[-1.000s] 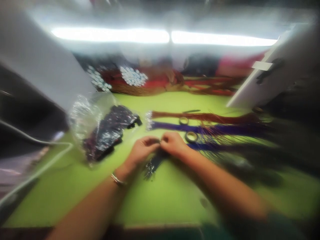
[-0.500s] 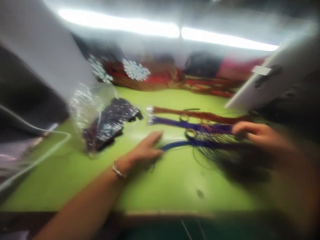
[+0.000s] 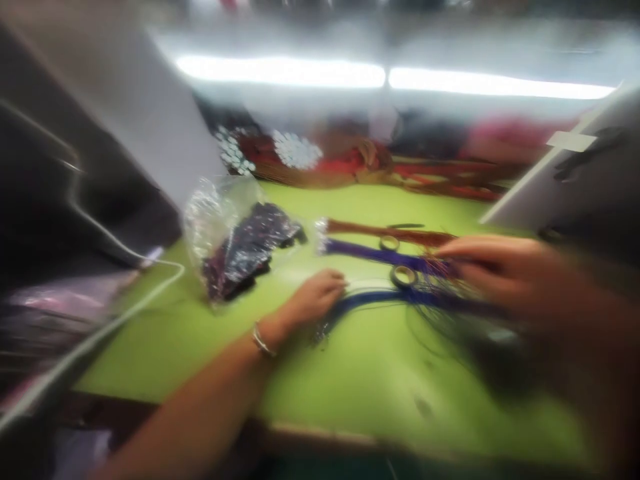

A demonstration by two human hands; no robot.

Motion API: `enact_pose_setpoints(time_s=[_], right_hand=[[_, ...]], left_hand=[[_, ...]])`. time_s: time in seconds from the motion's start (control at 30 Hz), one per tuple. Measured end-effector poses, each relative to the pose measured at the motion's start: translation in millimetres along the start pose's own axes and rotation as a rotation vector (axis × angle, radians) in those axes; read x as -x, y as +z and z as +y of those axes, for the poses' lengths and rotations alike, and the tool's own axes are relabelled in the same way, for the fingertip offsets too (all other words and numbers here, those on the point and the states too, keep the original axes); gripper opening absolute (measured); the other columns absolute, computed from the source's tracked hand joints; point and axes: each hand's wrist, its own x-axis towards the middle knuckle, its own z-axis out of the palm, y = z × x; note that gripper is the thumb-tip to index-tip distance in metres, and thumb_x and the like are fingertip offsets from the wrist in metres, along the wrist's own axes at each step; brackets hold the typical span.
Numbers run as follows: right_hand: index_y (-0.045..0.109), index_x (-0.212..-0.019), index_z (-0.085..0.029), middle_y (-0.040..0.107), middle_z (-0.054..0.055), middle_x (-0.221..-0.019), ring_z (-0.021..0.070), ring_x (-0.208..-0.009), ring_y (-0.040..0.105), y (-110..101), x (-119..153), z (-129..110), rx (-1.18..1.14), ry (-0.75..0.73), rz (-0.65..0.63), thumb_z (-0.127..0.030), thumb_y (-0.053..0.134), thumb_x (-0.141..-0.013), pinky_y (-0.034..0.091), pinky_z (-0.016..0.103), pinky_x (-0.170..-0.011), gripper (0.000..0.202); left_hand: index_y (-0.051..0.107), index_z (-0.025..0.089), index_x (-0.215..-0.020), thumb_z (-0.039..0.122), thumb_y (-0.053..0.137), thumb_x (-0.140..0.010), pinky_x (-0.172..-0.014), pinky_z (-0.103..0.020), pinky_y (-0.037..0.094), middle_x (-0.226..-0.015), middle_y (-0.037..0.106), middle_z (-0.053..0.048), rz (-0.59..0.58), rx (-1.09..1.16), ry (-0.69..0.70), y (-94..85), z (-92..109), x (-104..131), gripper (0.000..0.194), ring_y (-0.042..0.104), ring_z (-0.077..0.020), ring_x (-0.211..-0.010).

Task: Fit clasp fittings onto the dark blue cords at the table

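Note:
My left hand is closed, fingertips pinched together, and a thin wire appears to run rightward from them. Just beneath it, the blue wire bundle lies on the green table. My right hand is over the loose wire ends at the right; blur hides whether its fingers grip any. Between the hands lie a purple wire bundle and a brown wire bundle, both with white connectors at their left ends. Two tape rolls rest among them, the nearer tape roll by the blue bundle.
A clear plastic bag with dark parts lies at the left. Red and brown wire bundles with white ends lie along the back. Pale panels flank the table, and a white cable passes the left edge. Tube lights hang above.
The view has swung left, so everything sits further right. My left hand has gone from spread thumb and fingers to a pinch. My right hand has come nearer over the wires.

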Motion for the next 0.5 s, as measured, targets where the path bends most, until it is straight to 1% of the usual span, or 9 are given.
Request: enact_pose_setpoints(time_s=[0.03, 0.1, 0.17, 0.2, 0.27, 0.3, 0.37, 0.43, 0.5], right_hand=[[0.067, -0.101, -0.03, 0.068, 0.004, -0.102, 0.02, -0.093, 0.062, 23.6, -16.5, -23.2, -0.016, -0.069, -0.037, -0.027, 0.054, -0.079, 0.048, 0.033, -0.084, 0.025], [0.066, -0.103, -0.022, 0.066, 0.008, -0.104, 0.0202, -0.092, 0.062, 74.1, -43.2, -62.0, 0.021, -0.097, -0.176, -0.013, 0.05, -0.077, 0.048, 0.032, -0.08, 0.031], [0.066, -0.1, -0.017, 0.068, 0.01, -0.095, 0.0203, -0.083, 0.063, 115.5, -60.1, -83.8, 0.047, -0.063, -0.316, -0.008, 0.05, -0.075, 0.047, 0.03, -0.073, 0.032], [0.068, -0.095, -0.015, 0.069, 0.01, -0.09, 0.0202, -0.08, 0.063, 129.6, -64.9, -87.5, 0.047, -0.031, -0.359, -0.007, 0.05, -0.075, 0.046, 0.029, -0.071, 0.028], [0.069, -0.087, -0.015, 0.069, 0.009, -0.084, 0.0196, -0.077, 0.063, 144.5, -68.7, -83.4, -0.015, 0.007, -0.345, -0.009, 0.05, -0.077, 0.044, 0.028, -0.069, 0.022], [0.069, -0.086, -0.016, 0.07, 0.008, -0.083, 0.0189, -0.076, 0.062, 147.1, -68.5, -77.7, -0.075, 0.014, -0.29, -0.011, 0.051, -0.078, 0.044, 0.028, -0.069, 0.02], [0.068, -0.091, -0.017, 0.069, 0.006, -0.08, 0.0162, -0.072, 0.061, 148.2, -66.2, -63.9, -0.245, 0.035, -0.159, -0.014, 0.053, -0.079, 0.044, 0.026, -0.067, 0.019], [0.067, -0.092, -0.017, 0.067, 0.002, -0.071, 0.0127, -0.06, 0.059, 149.6, -64.3, -52.2, -0.449, 0.105, -0.103, -0.017, 0.056, -0.078, 0.044, 0.024, -0.061, 0.018], [0.067, -0.085, -0.015, 0.064, 0.0, -0.063, 0.0098, -0.051, 0.055, 153.6, -64.5, -45.3, -0.604, 0.161, -0.1, -0.018, 0.055, -0.077, 0.043, 0.021, -0.054, 0.014]], left_hand=[[0.072, 0.022, -0.092, 0.025, 0.048, -0.085, -0.091, -0.034, 0.042, -0.104, 0.065, -0.008, 0.002, -0.003, -0.012, -0.4, 1.6, -0.5, 0.025, 0.058, -0.0219, -0.099], [0.07, 0.019, -0.091, 0.023, 0.046, -0.086, -0.089, -0.034, 0.043, -0.102, 0.065, -0.008, 0.004, -0.009, -0.049, -2.9, 5.0, -1.9, 0.025, 0.058, -0.0207, -0.096], [0.069, 0.017, -0.091, 0.02, 0.044, -0.085, -0.086, -0.034, 0.045, -0.097, 0.065, -0.008, 0.007, -0.019, -0.09, -8.0, 7.3, -3.1, 0.026, 0.058, -0.0194, -0.091], [0.069, 0.017, -0.09, 0.019, 0.043, -0.085, -0.085, -0.034, 0.046, -0.094, 0.066, -0.008, 0.007, -0.025, -0.1, -11.6, 7.2, -3.3, 0.026, 0.059, -0.0189, -0.088], [0.069, 0.016, -0.086, 0.018, 0.048, -0.081, -0.087, -0.034, 0.045, -0.094, 0.066, -0.008, -0.003, -0.027, -0.082, -20.9, 3.0, -2.3, 0.022, 0.059, -0.0193, -0.09], [0.07, 0.017, -0.088, 0.018, 0.052, -0.078, -0.089, -0.034, 0.044, -0.097, 0.066, -0.008, -0.011, -0.016, -0.065, -26.4, -1.6, -1.2, 0.021, 0.058, -0.0202, -0.093], [0.068, 0.017, -0.1, 0.016, 0.058, -0.072, -0.095, -0.035, 0.041, -0.113, 0.063, -0.009, 0.001, 0.041, -0.056, -38.2, -15.2, 1.4, 0.031, 0.056, -0.0228, -0.104], [0.062, 0.017, -0.116, 0.016, 0.055, -0.074, -0.089, -0.035, 0.045, -0.119, 0.062, -0.009, 0.112, 0.1, -0.185, -49.9, -31.4, 1.9, 0.043, 0.059, -0.0224, -0.1], [0.064, 0.015, -0.112, 0.016, 0.051, -0.077, -0.091, -0.035, 0.044, -0.112, 0.065, -0.01, 0.341, -0.102, -0.308, -60.0, -45.3, -3.1, 0.037, 0.06, -0.0219, -0.1]])
